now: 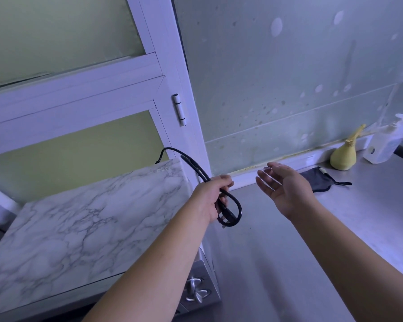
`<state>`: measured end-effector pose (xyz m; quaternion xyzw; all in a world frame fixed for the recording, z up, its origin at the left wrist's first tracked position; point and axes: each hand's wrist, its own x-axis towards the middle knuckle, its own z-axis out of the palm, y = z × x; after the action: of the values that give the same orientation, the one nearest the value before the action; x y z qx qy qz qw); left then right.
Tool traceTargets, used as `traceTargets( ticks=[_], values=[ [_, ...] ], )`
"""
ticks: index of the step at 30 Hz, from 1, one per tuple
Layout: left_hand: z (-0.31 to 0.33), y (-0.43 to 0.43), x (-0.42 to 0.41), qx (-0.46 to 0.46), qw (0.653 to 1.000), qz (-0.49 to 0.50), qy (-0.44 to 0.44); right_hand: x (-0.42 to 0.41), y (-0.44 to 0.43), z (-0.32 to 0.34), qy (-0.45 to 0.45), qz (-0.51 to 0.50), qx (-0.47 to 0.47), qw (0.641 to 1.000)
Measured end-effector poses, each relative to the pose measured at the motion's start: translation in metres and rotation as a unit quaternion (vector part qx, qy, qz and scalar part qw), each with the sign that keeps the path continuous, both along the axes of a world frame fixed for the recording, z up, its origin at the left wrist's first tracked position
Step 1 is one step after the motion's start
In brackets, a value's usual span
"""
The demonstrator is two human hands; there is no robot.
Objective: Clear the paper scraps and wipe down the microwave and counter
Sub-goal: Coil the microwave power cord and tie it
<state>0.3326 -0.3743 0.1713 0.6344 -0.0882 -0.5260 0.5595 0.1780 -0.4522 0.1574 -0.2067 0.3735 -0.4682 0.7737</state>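
The microwave point(79, 226) fills the lower left, its top covered in a white marble pattern, with silver knobs at its front right corner. My left hand point(211, 196) grips a looped black power cord point(230, 205) that runs up behind the microwave, its plug hanging below my fist. My right hand point(282, 184) hovers open, palm up, just right of the cord and above the grey counter point(289, 252). A dark grey cloth point(319, 178) lies on the counter behind my right hand, near the wall.
A yellow squeeze bottle point(344, 156) and a clear pump bottle point(386, 145) stand against the spotted wall at the far right. A white door frame with a hinge point(179, 110) rises behind the microwave. I see no paper scraps.
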Motion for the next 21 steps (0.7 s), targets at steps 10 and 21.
traceTargets(
  ticks=[10, 21],
  values=[
    [-0.003, -0.005, -0.014, -0.003, 0.997, 0.036, -0.065, 0.006, 0.008, 0.006, 0.065, -0.063, -0.064, 0.994],
    [-0.007, -0.006, -0.021, -0.014, 0.996, 0.064, -0.067, 0.012, 0.003, 0.003, 0.077, -0.085, -0.062, 0.991]
  ],
)
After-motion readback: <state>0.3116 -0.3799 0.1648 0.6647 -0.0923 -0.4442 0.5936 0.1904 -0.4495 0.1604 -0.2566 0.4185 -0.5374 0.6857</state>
